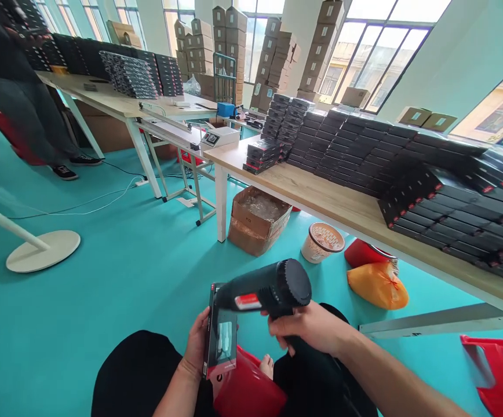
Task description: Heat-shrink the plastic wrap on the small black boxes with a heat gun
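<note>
My right hand [292, 327] is wrapped round the handle of a black heat gun [269, 288] with a red and white label on its side. The gun's nozzle points left, over the upper part of a slim black box [223, 341]. That box has a clear window showing pale contents that I cannot make out. My left hand [196, 341] grips the box by its left edge, above my lap. A red plastic surface [249, 385] lies below it, between my knees.
A long table [316, 188] on the right bears stacked black boxes [351, 153]. Under it stand an open carton [258, 223], a waste basket [321, 242] and an orange bag [377, 285]. A white round base [45, 252] is at left. Another person [21, 87] stands at the far left table.
</note>
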Available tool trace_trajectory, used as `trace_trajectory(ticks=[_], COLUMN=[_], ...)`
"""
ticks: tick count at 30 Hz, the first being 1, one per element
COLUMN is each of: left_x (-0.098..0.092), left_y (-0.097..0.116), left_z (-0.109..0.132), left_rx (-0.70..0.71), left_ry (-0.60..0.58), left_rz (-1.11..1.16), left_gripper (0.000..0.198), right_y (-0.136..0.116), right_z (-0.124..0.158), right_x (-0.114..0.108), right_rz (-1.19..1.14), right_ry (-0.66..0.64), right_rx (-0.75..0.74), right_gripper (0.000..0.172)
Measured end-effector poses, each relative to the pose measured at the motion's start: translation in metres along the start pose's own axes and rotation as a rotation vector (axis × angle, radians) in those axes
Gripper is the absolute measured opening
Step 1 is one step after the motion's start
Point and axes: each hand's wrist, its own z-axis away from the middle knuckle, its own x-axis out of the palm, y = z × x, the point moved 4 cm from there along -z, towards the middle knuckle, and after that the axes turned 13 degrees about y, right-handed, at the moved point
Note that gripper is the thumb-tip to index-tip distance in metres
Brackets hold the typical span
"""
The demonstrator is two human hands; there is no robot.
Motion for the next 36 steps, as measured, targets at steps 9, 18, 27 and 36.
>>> trace_trajectory(ticks=[9, 18, 27, 36], left_x=[0.006, 0.005, 0.006, 0.014], left_y=[0.003, 0.003, 0.003, 0.009], left_z=[0.005, 0.001, 0.003, 0.015], left_rx=[0.032, 0.052, 0.029, 0.058], left_ry=[-0.040, -0.079, -0.132, -0.124], left_rz=[-0.005, 0.045, 0.060, 0.113], left_gripper=[0.046, 0.044, 0.047, 0.051], right_y=[0.005, 0.032, 0.019, 0.055], right_z=[-0.005, 0.013, 0.009, 0.052], right_x=[-0.012, -0.019, -0.021, -0.010], right_rz=[-0.028, -0.033, 0.013, 0.292], right_ry=[0.018, 0.091, 0.115, -0.190], right_rx=[0.016, 0.088, -0.018, 0.199], right_gripper=[0.022, 0.023, 0.024, 0.008])
